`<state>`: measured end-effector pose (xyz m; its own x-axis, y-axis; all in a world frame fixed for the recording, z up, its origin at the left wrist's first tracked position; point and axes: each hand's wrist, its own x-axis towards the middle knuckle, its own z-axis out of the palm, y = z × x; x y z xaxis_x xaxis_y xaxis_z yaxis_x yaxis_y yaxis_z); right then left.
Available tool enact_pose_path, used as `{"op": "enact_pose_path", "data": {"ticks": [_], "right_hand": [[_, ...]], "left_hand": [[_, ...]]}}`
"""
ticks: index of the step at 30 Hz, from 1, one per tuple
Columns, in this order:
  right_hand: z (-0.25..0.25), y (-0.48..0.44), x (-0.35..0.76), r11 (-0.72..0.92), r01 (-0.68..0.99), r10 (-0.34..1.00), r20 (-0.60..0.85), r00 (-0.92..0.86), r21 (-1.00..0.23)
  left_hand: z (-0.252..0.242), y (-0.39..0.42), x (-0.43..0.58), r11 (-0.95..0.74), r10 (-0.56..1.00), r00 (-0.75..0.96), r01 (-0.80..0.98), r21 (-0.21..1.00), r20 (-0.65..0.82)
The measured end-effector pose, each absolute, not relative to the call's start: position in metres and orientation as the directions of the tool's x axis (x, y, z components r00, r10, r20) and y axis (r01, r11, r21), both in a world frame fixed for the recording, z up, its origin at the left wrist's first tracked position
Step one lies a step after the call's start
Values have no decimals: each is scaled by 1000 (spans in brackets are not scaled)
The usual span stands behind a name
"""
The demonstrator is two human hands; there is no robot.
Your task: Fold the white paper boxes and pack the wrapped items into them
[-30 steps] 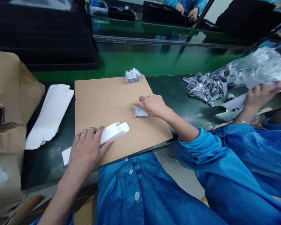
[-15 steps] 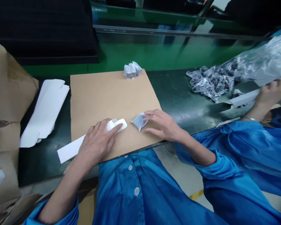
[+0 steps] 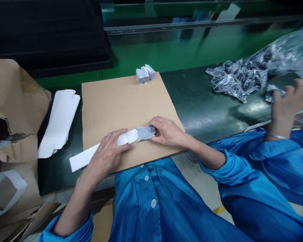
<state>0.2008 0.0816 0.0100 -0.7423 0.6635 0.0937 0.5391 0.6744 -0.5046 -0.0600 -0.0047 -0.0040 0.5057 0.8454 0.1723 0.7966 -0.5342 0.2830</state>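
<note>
My left hand (image 3: 108,151) is closed around a long, narrow white carton (image 3: 84,157) lying on a cardboard sheet (image 3: 111,104). The carton's end flap points right, toward a small packet in a whitish, translucent wrapper (image 3: 144,133) with a printed triangle mark. My right hand (image 3: 165,131) pinches the packet's right end between thumb and fingers. The packet's left end meets the carton's open end; whether it is inside, I cannot tell. Several similar wrapped packets (image 3: 145,74) stand together at the sheet's far right corner.
Flat white cartons (image 3: 60,121) are stacked left of the sheet. A torn brown cardboard box (image 3: 17,97) stands at far left. On the dark green bench (image 3: 197,111), clear plastic bags with dark contents (image 3: 239,79) lie to the right. A co-worker's hand (image 3: 290,104) is at far right.
My right hand has taken hold of the wrapped packet, turned it in line with the carton and brought it to the carton's end. The co-worker's hand no longer holds a white carton.
</note>
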Motion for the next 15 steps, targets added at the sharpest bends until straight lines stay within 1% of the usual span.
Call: {"op": "enact_pose_path", "data": {"ticks": [2,5,7,8,10,12,13,15], "right_hand": [[8,74,189,645,561,703,115,-702,-518],[7,65,171,715,548,635,76,-769,-434],[8,64,162,741,553,613,45,-789,-381],[9,64,159,743,557,612,40,-790,-373],[9,64,154,746,534,598,46,-800,-397],[5,62,148,705,513,619,70,-783,-490],[2,58,144,644,504,656,76,-751,-576],[-5,49,133,423,429,746,37,-665,-798]], "left_hand": [[-3,-6,-60,-550,835,517,788,276,186],[-2,-7,-61,-567,823,530,783,253,203],[-2,-9,-62,-573,819,532,782,245,215],[-1,-9,-62,-578,815,534,780,241,226],[-1,-11,-64,-594,802,544,770,234,245],[-3,-12,-66,-602,795,548,765,231,259],[-5,-12,-66,-592,802,535,771,236,265],[-11,-14,-66,-556,826,492,790,259,274]]}}
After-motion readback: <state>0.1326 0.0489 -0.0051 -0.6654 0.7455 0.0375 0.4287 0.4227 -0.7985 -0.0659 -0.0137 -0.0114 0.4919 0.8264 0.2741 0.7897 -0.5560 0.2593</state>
